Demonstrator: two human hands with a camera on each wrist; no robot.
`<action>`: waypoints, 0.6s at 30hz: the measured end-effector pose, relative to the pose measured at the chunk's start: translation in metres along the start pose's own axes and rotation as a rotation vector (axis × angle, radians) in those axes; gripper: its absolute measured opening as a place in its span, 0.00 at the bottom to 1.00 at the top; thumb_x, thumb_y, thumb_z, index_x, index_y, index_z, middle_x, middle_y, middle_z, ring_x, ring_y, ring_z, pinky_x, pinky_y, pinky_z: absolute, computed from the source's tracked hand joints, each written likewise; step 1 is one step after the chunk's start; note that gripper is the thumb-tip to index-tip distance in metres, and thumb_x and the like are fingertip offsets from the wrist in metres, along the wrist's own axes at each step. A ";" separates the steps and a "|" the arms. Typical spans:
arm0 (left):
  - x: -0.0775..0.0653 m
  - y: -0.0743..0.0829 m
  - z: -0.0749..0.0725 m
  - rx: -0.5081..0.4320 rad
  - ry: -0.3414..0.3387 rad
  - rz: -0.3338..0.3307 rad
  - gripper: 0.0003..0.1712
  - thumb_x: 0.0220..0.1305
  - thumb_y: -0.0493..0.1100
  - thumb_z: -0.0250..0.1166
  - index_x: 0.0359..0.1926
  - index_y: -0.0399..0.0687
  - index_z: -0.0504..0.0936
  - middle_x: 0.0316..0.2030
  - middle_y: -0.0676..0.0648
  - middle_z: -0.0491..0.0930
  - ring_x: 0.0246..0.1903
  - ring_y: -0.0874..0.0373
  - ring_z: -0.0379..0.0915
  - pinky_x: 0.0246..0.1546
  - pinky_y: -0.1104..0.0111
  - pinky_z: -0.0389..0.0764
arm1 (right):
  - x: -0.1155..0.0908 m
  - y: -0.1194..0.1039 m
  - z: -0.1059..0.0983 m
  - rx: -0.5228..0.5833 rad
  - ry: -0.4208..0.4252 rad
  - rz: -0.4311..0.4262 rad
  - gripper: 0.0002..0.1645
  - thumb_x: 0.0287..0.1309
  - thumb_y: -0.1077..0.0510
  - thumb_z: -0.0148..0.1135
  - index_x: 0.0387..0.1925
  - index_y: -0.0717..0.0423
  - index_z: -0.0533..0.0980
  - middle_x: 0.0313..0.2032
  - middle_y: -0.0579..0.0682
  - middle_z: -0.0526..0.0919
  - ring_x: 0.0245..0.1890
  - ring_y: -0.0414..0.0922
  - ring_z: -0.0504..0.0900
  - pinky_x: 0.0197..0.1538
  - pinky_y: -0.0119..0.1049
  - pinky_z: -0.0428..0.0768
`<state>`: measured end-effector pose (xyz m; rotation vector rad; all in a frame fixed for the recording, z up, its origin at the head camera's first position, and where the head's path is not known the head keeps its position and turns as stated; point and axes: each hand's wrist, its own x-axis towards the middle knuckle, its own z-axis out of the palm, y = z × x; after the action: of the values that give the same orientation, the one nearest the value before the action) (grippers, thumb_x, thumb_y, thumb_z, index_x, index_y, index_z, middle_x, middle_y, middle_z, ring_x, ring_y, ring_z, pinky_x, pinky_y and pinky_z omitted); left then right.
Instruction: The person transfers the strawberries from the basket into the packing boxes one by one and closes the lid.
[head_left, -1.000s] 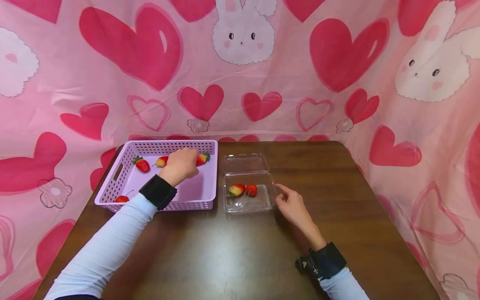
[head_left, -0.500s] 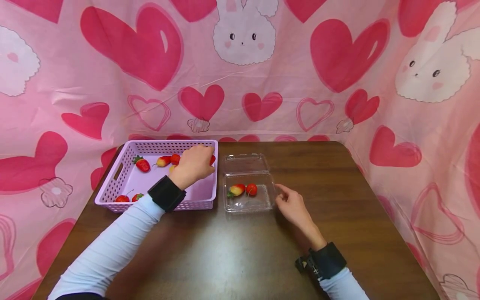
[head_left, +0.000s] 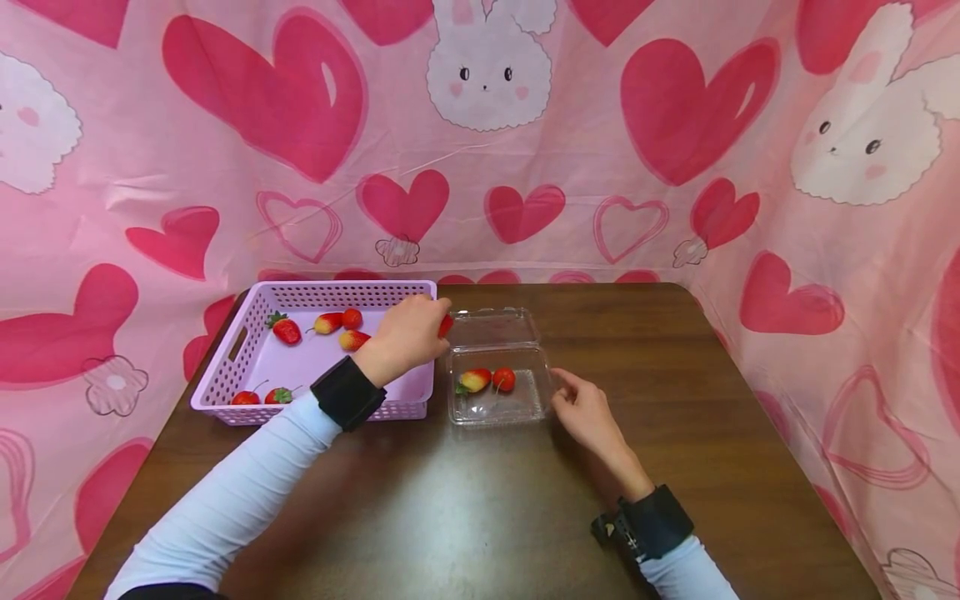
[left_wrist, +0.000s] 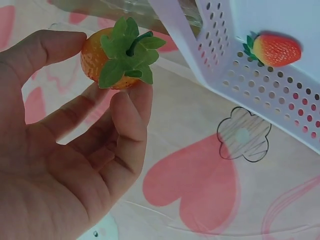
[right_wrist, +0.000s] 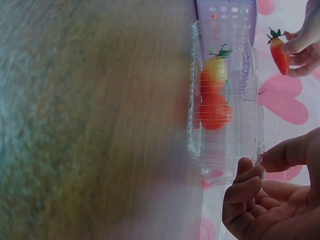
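My left hand [head_left: 408,333] pinches a strawberry [left_wrist: 95,57] between thumb and fingers, its green leaf cap facing the left wrist camera. The hand is raised over the right side of the lilac basket [head_left: 401,410], and the berry's red tip peeks past the fingers in the head view. An open, hinged clear plastic box [head_left: 531,404] stands just right of the basket. Inside it lie a red-and-yellow strawberry [head_left: 476,381] and a red cherry [head_left: 504,380]. At the box's right rim, my right hand [head_left: 588,412] pinches the edge between thumb and finger.
Several fruits remain in the basket, among them a strawberry [head_left: 285,329] at the back left and a cherry [head_left: 245,398] at the front left. The brown table [head_left: 450,517] ends at a pink heart-patterned curtain [head_left: 465,233] behind and at the sides.
My left hand has lifted a strawberry and moved right, from mid-basket to its right rim, uncovering fruits behind. The right hand and the plastic box have stayed put.
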<state>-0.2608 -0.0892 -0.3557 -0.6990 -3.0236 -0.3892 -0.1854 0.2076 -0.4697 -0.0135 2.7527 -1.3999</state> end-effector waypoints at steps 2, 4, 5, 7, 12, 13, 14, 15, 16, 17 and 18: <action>0.001 0.002 0.001 0.003 0.004 0.007 0.21 0.59 0.42 0.77 0.50 0.39 0.83 0.39 0.39 0.83 0.39 0.45 0.79 0.40 0.53 0.86 | 0.000 0.000 0.000 0.000 0.001 0.002 0.29 0.67 0.64 0.57 0.70 0.61 0.74 0.32 0.52 0.78 0.26 0.47 0.73 0.30 0.36 0.72; 0.002 0.005 0.002 0.000 0.006 0.010 0.21 0.58 0.42 0.77 0.50 0.39 0.83 0.39 0.39 0.83 0.39 0.45 0.80 0.39 0.53 0.86 | 0.000 0.000 0.000 -0.001 0.001 0.001 0.29 0.67 0.64 0.57 0.69 0.61 0.75 0.32 0.52 0.78 0.26 0.47 0.73 0.30 0.36 0.72; 0.003 0.006 0.003 0.000 0.004 0.010 0.21 0.58 0.42 0.77 0.50 0.40 0.83 0.39 0.39 0.83 0.40 0.45 0.80 0.39 0.53 0.86 | 0.000 0.000 0.000 -0.001 0.001 0.000 0.29 0.67 0.64 0.57 0.69 0.61 0.75 0.32 0.52 0.78 0.26 0.47 0.73 0.30 0.36 0.72; 0.003 0.008 0.003 -0.003 -0.002 0.010 0.22 0.58 0.43 0.77 0.51 0.40 0.83 0.40 0.39 0.83 0.41 0.45 0.80 0.39 0.52 0.86 | 0.000 0.000 0.000 -0.001 0.001 -0.003 0.29 0.67 0.64 0.57 0.69 0.61 0.75 0.32 0.52 0.77 0.26 0.46 0.73 0.30 0.36 0.72; 0.004 0.015 0.004 -0.006 -0.026 0.016 0.25 0.58 0.44 0.78 0.54 0.40 0.83 0.43 0.39 0.83 0.43 0.43 0.80 0.38 0.49 0.85 | 0.000 0.001 0.000 0.002 -0.001 -0.007 0.29 0.67 0.64 0.56 0.69 0.61 0.75 0.32 0.51 0.77 0.26 0.46 0.73 0.29 0.36 0.71; 0.004 0.016 0.004 -0.007 -0.030 0.020 0.25 0.58 0.45 0.79 0.55 0.41 0.83 0.43 0.39 0.83 0.43 0.43 0.80 0.38 0.49 0.85 | 0.000 0.001 0.000 0.000 0.000 -0.009 0.29 0.67 0.64 0.56 0.69 0.61 0.75 0.32 0.52 0.77 0.26 0.46 0.73 0.29 0.36 0.71; 0.004 0.017 0.004 -0.008 -0.035 0.022 0.25 0.59 0.44 0.78 0.55 0.41 0.83 0.44 0.38 0.83 0.44 0.43 0.80 0.39 0.49 0.85 | 0.000 0.001 0.000 -0.002 0.003 -0.011 0.30 0.67 0.64 0.56 0.69 0.61 0.75 0.32 0.51 0.77 0.26 0.46 0.73 0.29 0.36 0.71; 0.004 0.019 0.004 -0.007 -0.038 0.025 0.25 0.59 0.44 0.78 0.55 0.40 0.83 0.44 0.38 0.83 0.44 0.43 0.80 0.39 0.49 0.85 | 0.000 0.001 0.000 -0.003 0.004 -0.013 0.30 0.66 0.64 0.56 0.69 0.61 0.75 0.32 0.51 0.77 0.26 0.46 0.73 0.29 0.36 0.71; 0.005 0.020 0.004 -0.008 -0.041 0.027 0.25 0.59 0.44 0.78 0.55 0.40 0.83 0.44 0.38 0.84 0.44 0.43 0.80 0.40 0.50 0.86 | 0.000 0.001 0.000 -0.006 0.006 -0.016 0.30 0.66 0.64 0.56 0.69 0.61 0.75 0.32 0.51 0.78 0.26 0.46 0.73 0.29 0.36 0.71; 0.005 0.021 0.004 -0.004 -0.041 0.031 0.25 0.59 0.44 0.78 0.55 0.40 0.84 0.44 0.39 0.84 0.44 0.44 0.80 0.40 0.50 0.86 | 0.000 0.001 0.000 -0.009 0.008 -0.017 0.30 0.66 0.64 0.56 0.69 0.61 0.75 0.32 0.51 0.78 0.25 0.46 0.73 0.29 0.36 0.71; 0.005 0.022 0.005 -0.003 -0.040 0.039 0.24 0.59 0.44 0.78 0.54 0.40 0.84 0.44 0.39 0.84 0.43 0.44 0.81 0.41 0.51 0.86 | 0.000 0.001 0.000 -0.013 0.011 -0.019 0.30 0.66 0.64 0.56 0.69 0.61 0.75 0.32 0.51 0.77 0.25 0.45 0.72 0.29 0.36 0.70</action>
<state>-0.2560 -0.0669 -0.3554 -0.7740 -3.0424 -0.3838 -0.1856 0.2084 -0.4709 -0.0327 2.7778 -1.3915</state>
